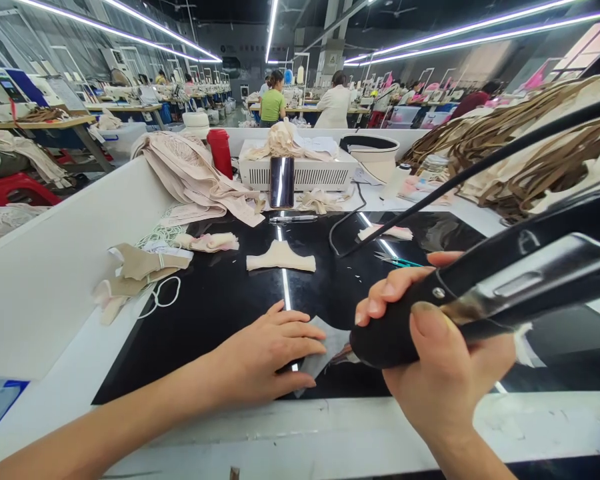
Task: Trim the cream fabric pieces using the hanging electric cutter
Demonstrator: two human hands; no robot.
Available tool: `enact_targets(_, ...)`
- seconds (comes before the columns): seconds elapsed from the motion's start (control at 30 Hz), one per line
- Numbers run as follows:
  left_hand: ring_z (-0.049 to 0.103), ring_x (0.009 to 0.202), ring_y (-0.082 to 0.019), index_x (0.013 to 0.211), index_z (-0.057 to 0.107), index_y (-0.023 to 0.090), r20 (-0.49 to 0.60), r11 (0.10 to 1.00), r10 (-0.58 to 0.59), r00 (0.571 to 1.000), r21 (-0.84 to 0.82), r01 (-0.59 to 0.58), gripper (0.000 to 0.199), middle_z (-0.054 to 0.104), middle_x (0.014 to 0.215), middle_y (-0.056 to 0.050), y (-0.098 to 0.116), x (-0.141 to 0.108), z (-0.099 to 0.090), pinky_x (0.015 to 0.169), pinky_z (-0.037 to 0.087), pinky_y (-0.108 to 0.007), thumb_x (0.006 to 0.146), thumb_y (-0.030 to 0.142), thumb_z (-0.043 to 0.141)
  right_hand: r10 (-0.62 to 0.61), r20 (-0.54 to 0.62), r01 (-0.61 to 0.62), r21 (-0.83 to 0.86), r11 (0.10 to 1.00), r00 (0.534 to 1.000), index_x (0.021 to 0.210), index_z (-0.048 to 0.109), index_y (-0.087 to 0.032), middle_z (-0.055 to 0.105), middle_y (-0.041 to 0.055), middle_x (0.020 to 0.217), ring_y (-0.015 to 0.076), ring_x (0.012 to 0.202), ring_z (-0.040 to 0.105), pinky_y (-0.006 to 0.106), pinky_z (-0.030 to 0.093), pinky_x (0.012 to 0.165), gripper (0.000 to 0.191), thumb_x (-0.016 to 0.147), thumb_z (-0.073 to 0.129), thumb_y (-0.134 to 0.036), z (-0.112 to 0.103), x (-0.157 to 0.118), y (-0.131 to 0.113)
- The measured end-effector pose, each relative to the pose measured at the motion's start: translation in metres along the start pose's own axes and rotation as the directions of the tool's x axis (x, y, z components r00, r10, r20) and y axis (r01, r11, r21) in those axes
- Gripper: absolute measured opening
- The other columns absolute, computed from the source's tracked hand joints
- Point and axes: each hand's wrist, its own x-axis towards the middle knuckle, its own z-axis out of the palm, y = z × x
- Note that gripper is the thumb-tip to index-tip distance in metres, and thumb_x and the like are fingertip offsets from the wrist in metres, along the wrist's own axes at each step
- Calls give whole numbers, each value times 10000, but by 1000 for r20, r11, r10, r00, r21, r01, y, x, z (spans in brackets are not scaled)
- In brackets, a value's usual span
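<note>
My right hand (445, 360) is wrapped round a thick black hand tool (395, 337) with a shiny metal strip along its body. The tool slants down from the right, its low end close to a small pale translucent sheet (323, 340) on the black work surface. A narrow brownish, shiny part shows at that end; I cannot make out its kind. On the sheet's left side my left hand (270, 350) lies flat, fingers stretched out. Beyond the hands rests a cream curved fabric piece (280, 257). Teal-handled snips (397, 260) lie just past my right hand, partly hidden.
A black cord (430, 193) crosses the right side. Beige fabric strips (195, 173), a red container (221, 153), a phone (282, 181) and a white vented box (300, 167) stand behind. Fabric scraps (145, 263) and pale cord lie left; brown-edged strips (530, 140) are heaped right.
</note>
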Motion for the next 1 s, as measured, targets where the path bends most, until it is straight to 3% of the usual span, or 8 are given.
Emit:
enact_targets(0.33, 452, 1436, -306, 1435, 564, 331, 23, 1000, -14, 1000, -21, 14, 556, 599, 1481, -31, 0, 0, 1, 1243, 191, -633, 918, 322, 769, 21, 36, -22, 20, 1000, 999, 1174, 605, -276, 622, -15, 814, 169, 647, 611, 318, 550, 534, 354, 876, 792, -317, 5, -11, 2)
enact_targets(0.57, 422, 1459, -328, 1420, 577, 301, 46, 999, 19, 999, -30, -18, 583, 585, 1496, -65, -3, 1, -1, 1245, 165, -623, 892, 438, 785, 51, 29, -52, 33, 998, 998, 1173, 602, -269, 634, -24, 818, 158, 658, 606, 311, 553, 556, 340, 889, 784, -304, 6, -13, -2)
enact_targets(0.9, 453, 1429, -323, 1418, 563, 276, 42, 998, 55, 998, -29, -54, 553, 594, 1482, -66, -4, 3, -2, 1224, 160, -668, 913, 384, 762, 83, 87, -86, 34, 996, 993, 1176, 588, -291, 628, -27, 806, 164, 640, 612, 321, 558, 546, 341, 899, 775, -355, 11, -24, -2)
enact_targets(1.0, 520, 1362, -306, 1308, 641, 273, -5, 996, 85, 996, -24, -85, 458, 670, 1366, -64, -3, 2, -2, 1239, 157, -635, 897, 423, 773, 78, 90, -82, 37, 996, 993, 1163, 601, -277, 640, -23, 809, 166, 632, 619, 320, 566, 526, 352, 878, 796, -348, 7, -16, -5)
